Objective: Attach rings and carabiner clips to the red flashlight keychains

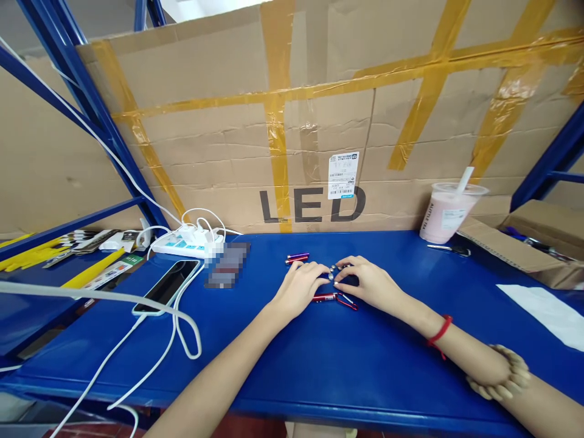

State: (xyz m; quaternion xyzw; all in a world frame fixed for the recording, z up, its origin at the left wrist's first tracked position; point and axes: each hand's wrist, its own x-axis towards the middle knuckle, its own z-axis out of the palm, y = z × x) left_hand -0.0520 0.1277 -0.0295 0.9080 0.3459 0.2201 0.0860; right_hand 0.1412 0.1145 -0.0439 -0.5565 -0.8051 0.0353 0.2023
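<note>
Several small silver button-like discs (331, 275) lie between my two hands on the blue tabletop. My left hand (301, 285) rests palm down, its fingers loosely bent and their tips beside the discs. From the other side, my right hand (371, 283) curves around them with thumb and forefinger apart; whether it pinches one is too small to tell. A red metal tube (325, 297), with a thin red clip or strap at its right end, lies just below the hands, partly covered by my left hand. Beyond the left fingers are a short purple tube and a red tube (297, 260).
A phone (168, 286) with white cables and a power strip (182, 244) are on the left. A drink cup (447, 213), keys (449, 249), an open cardboard box (542, 237) and white paper (542, 310) stand right. A large carton (228, 152) walls the back.
</note>
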